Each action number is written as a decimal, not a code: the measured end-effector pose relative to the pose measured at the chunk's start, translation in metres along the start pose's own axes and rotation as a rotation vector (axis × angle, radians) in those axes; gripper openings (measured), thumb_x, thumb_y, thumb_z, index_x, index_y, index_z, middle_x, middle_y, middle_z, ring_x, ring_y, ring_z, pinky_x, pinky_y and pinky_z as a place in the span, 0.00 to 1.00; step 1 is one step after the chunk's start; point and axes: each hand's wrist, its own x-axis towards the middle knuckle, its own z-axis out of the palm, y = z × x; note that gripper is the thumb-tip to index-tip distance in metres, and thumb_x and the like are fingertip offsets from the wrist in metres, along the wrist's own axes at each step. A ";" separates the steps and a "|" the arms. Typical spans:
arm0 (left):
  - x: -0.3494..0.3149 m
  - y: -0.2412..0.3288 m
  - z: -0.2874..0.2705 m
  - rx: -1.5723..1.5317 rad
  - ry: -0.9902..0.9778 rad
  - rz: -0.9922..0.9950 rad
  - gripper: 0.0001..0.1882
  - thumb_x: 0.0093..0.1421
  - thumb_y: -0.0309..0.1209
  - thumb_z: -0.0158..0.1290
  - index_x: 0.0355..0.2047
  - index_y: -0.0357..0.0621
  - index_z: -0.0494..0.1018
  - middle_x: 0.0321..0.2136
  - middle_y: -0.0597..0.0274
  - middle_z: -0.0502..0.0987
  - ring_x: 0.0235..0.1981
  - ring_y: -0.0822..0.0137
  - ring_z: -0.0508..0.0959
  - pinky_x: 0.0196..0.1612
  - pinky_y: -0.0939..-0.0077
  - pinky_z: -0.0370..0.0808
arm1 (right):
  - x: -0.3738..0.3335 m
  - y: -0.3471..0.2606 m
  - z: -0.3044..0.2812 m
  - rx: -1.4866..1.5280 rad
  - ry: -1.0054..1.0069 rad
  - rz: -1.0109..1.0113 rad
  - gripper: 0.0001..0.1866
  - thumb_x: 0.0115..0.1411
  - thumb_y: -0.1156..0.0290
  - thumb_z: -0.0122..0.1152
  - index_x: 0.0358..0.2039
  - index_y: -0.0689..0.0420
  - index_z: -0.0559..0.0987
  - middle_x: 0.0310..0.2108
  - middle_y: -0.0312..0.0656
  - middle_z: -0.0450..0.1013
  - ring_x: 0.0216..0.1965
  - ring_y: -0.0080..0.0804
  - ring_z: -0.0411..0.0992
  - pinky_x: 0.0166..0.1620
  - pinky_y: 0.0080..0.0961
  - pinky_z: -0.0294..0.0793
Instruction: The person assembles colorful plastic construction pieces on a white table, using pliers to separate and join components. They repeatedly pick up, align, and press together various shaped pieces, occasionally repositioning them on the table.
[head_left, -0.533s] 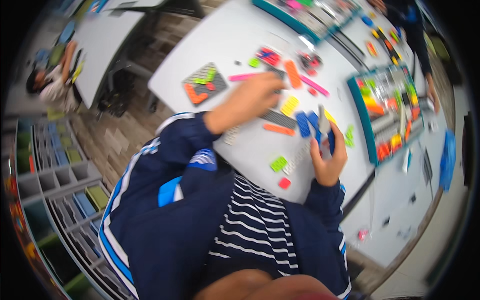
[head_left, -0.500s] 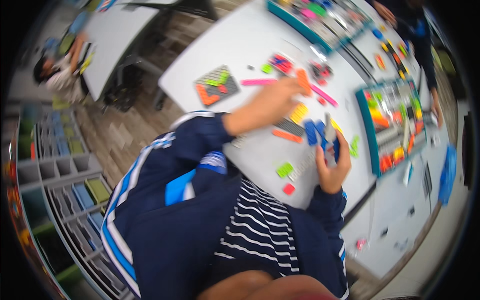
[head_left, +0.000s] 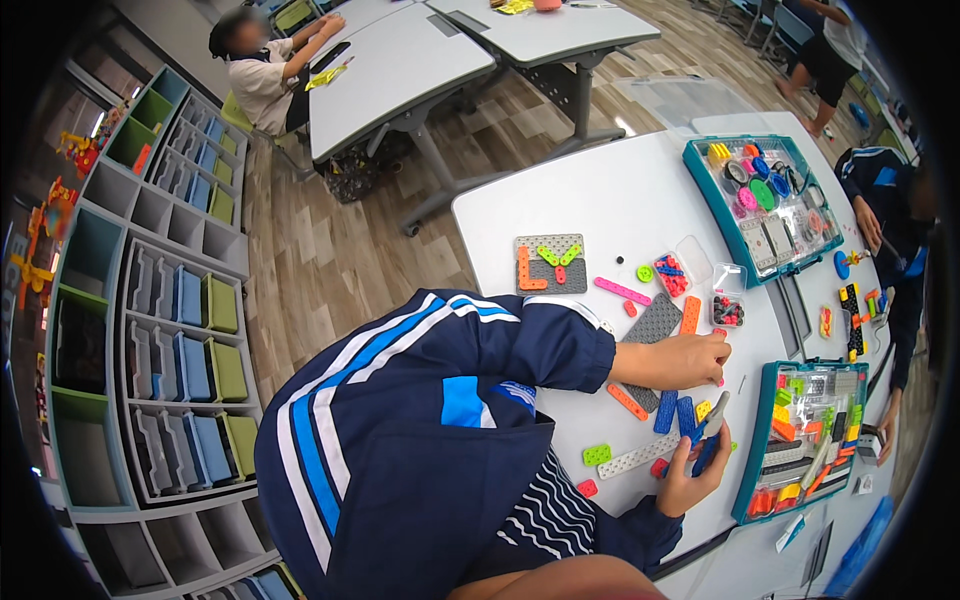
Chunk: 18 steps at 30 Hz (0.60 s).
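Note:
My left hand [head_left: 682, 361] reaches across the dark grey perforated plate [head_left: 655, 322] and an orange strip [head_left: 690, 316]. Its fingers are curled together close to a small clear box [head_left: 728, 312] of red and dark pieces; whatever they pinch is hidden. Nearer my body, my right hand [head_left: 686, 486] grips a blue building piece [head_left: 706, 455] together with a grey tool-like piece [head_left: 714, 416]. Two blue strips [head_left: 664, 412] and a long light grey perforated strip [head_left: 632, 456] lie beside it. A green plate [head_left: 597, 455] and a red piece [head_left: 587, 488] are closest to me.
A grey plate with orange and green pieces [head_left: 552, 264] lies left of a pink strip [head_left: 621, 290]. Two teal-edged cases of parts, one far [head_left: 708, 210] and one near [head_left: 750, 470], stand to the right. Another person [head_left: 885, 215] works at the table's right side; shelves [head_left: 125, 340] stand left.
The view has swung, showing more room at the far left. My left hand has moved past the orange strip towards the clear box. My right hand keeps the blue piece and grey tool-like piece.

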 end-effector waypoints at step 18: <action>-0.002 0.009 -0.022 -0.001 -0.020 0.053 0.10 0.56 0.29 0.65 0.34 0.38 0.78 0.34 0.60 0.75 0.42 0.58 0.78 0.42 0.64 0.80 | 0.004 0.006 -0.006 0.054 0.016 0.086 0.30 0.59 0.77 0.65 0.64 0.63 0.73 0.48 0.42 0.75 0.42 0.27 0.73 0.47 0.22 0.72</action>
